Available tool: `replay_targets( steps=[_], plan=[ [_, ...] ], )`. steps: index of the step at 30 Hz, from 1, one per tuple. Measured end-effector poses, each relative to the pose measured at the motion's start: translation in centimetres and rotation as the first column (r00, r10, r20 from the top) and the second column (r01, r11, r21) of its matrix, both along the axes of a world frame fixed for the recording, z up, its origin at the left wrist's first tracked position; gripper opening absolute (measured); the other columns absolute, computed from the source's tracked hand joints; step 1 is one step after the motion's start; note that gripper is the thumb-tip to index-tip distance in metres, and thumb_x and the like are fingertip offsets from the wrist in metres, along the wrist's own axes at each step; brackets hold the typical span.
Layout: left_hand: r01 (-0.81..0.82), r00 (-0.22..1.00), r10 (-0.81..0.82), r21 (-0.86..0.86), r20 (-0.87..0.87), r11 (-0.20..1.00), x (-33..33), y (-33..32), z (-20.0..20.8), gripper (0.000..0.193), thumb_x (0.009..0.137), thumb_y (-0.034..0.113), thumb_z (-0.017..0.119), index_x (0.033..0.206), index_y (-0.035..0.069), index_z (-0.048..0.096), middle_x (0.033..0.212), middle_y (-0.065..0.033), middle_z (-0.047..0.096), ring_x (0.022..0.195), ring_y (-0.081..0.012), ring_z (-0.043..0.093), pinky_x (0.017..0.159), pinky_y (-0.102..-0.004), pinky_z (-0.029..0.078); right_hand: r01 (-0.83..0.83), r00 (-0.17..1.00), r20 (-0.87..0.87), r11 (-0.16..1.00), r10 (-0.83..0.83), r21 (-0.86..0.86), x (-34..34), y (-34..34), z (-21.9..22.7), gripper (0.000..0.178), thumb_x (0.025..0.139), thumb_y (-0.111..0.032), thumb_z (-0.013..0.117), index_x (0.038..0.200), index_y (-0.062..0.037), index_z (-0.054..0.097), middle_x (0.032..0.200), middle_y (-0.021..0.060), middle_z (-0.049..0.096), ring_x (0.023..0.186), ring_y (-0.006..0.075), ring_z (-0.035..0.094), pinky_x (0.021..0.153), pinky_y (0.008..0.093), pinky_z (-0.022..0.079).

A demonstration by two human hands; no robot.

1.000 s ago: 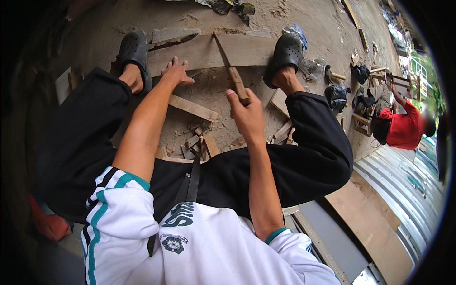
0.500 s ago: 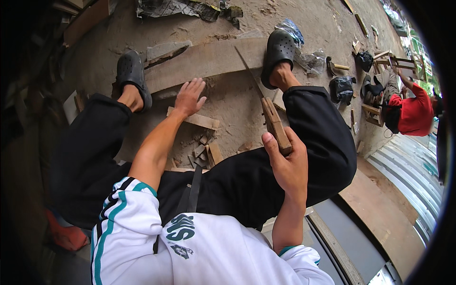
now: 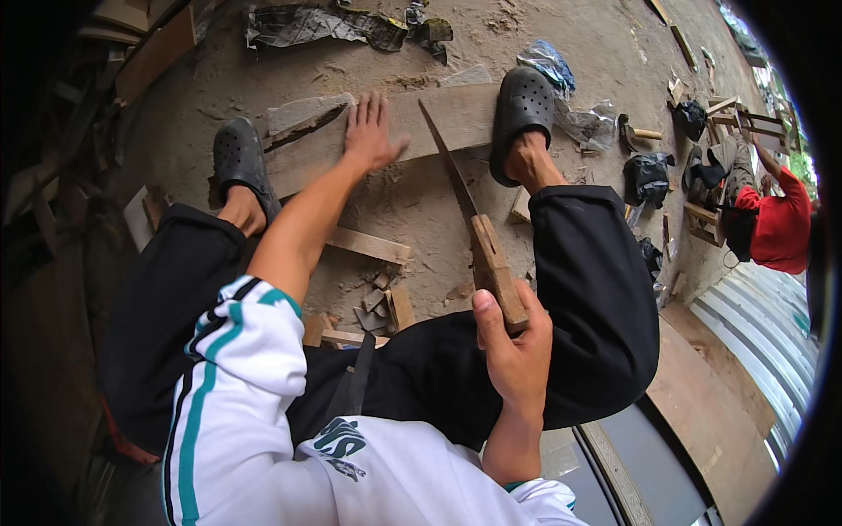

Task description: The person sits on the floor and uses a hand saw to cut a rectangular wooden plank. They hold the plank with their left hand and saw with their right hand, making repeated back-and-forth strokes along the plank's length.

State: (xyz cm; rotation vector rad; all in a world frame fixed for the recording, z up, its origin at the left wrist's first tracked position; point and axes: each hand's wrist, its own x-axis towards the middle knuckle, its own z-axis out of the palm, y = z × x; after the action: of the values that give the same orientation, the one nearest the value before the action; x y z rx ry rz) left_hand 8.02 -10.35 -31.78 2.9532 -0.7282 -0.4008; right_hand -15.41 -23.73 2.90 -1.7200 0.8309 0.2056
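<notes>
left hand [image 3: 370, 136] palm down at middle of board [image 3: 472, 118], fingers slightly apart, thumb out to side; firm contact hard to tell. right hand [image 3: 519, 351] has fingers clamped on wooden handle of saw [image 3: 454, 180], blade pointing forward, tip over board right of left hand. board lies across ground between dark shoes [image 3: 240, 158]. wood strip [image 3: 368, 245] and scraps [image 3: 399, 307] nearer body. person in red shirt [image 3: 776, 226] far right.

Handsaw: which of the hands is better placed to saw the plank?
Probably the right hand: it grips the handsaw by its wooden handle, while the left hand is spread over the plank.
</notes>
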Motion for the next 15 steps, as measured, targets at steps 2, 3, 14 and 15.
replay_targets(
  steps=[2,3,14,15],
  plan=[
    [0.261,0.965,-0.255,-0.122,0.062,0.958,-4.0,1.6,-0.2,0.083,0.093,0.053,0.05,0.152,0.002,0.02,0.159,-0.0225,0.015,0.147,-0.0383,0.013,0.121,-0.0474,0.006,0.014,1.0,0.001,1.0,-0.014,0.006,0.2,-0.1,0.0,0.032,0.093,-0.031,0.068,0.088,-0.0007,0.059,0.063,-0.0012,0.052,0.059,0.0061,0.045,0.055,0.0241,0.038],
    [0.435,0.893,-0.45,-0.22,-0.02,0.873,-5.4,2.9,-0.7,0.078,0.094,0.052,0.05,0.151,0.004,0.025,0.158,-0.0209,0.019,0.147,-0.0367,0.017,0.121,-0.047,0.009,0.018,1.0,0.002,1.0,-0.018,0.014,0.1,0.0,0.1,0.032,0.093,-0.031,0.068,0.088,-0.0008,0.059,0.063,-0.0013,0.052,0.059,0.0061,0.045,0.055,0.0241,0.039],
    [-0.228,0.972,0.23,-0.05,0.046,0.972,3.2,2.4,1.4,0.091,0.092,0.062,0.042,0.154,0.003,0.01,0.161,-0.0211,-0.001,0.149,-0.0351,0.002,0.121,-0.0462,0.003,0.065,0.997,0.022,0.994,-0.067,0.089,-0.1,0.4,-0.8,0.029,0.094,-0.029,0.067,0.09,-0.0013,0.059,0.064,-0.0037,0.052,0.059,0.0045,0.044,0.052,0.0237,0.035],
    [-0.258,0.966,0.259,-0.031,0.011,0.966,3.7,2.0,1.0,0.095,0.092,0.065,0.04,0.154,0.002,0.006,0.16,-0.0216,-0.006,0.149,-0.0353,-0.001,0.12,-0.0461,0.0,0.062,0.998,0.017,0.992,-0.065,0.113,0.0,0.3,-1.0,0.029,0.094,-0.029,0.067,0.09,-0.0012,0.059,0.064,-0.0038,0.051,0.058,0.0044,0.043,0.052,0.0238,0.035]
  ],
)
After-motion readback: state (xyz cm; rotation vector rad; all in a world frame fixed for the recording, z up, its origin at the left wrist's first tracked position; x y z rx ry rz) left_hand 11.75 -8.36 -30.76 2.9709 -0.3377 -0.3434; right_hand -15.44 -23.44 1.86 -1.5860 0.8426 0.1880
